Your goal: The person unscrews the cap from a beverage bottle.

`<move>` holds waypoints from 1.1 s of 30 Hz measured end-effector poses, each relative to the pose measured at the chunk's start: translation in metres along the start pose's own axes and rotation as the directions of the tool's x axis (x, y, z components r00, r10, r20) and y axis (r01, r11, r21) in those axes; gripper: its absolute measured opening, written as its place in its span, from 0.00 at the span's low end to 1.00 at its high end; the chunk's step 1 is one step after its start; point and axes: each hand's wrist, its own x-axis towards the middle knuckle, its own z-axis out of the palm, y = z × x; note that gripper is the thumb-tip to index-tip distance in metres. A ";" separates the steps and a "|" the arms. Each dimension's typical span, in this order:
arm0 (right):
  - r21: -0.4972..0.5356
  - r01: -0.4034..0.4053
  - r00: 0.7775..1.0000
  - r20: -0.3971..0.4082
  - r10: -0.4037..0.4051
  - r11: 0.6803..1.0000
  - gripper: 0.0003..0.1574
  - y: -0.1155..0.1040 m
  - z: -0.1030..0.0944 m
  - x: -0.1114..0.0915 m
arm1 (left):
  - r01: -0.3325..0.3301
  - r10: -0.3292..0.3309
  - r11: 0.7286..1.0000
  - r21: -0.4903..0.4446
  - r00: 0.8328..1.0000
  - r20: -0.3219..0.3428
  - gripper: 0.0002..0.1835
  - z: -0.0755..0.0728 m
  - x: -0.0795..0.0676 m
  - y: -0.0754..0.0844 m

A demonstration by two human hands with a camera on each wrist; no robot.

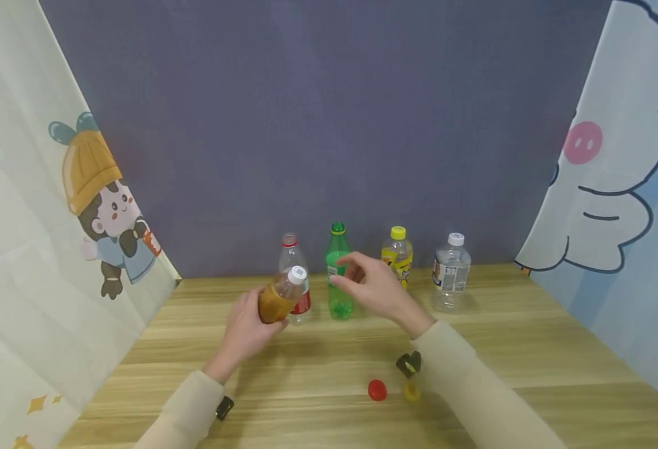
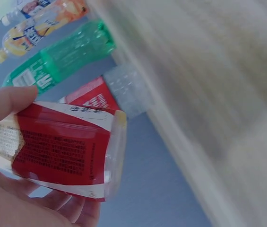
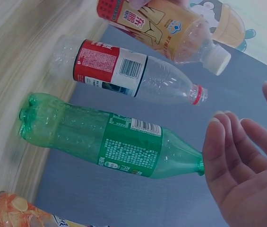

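Observation:
My left hand (image 1: 250,324) grips a small plastic bottle (image 1: 277,300) with an orange-brown label and a white cap, tilted and raised in front of a clear bottle with a red label (image 1: 302,303). In the left wrist view its red label side (image 2: 60,146) faces the camera, the thumb above and fingers below. My right hand (image 1: 376,287) holds nothing, its fingers bent loosely and the thumb apart from them. Its fingertips overlap an uncapped green bottle (image 1: 340,304) in the head view; the right wrist view shows them beside that bottle's neck (image 3: 190,153). The red-labelled bottle's mouth (image 3: 200,94) is also uncapped.
Right of the green bottle stand a yellow-capped bottle (image 1: 398,249) and a clear white-capped bottle (image 1: 451,274). On the wooden table (image 1: 306,399) lie a red cap (image 1: 377,390) and a yellowish cap (image 1: 411,392). A grey curtain (image 1: 317,125) hangs behind the bottles.

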 end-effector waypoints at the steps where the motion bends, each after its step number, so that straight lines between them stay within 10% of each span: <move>1: -0.002 -0.008 1.000 0.005 0.008 1.000 0.27 0.000 0.000 0.001 | -0.007 0.007 1.000 0.008 1.000 -0.003 0.44 0.000 0.000 0.002; 33: 0.055 -0.230 0.972 -0.031 0.232 0.972 0.24 0.019 0.014 0.004 | -0.145 0.153 0.973 0.181 0.988 -0.033 0.44 0.023 -0.004 0.031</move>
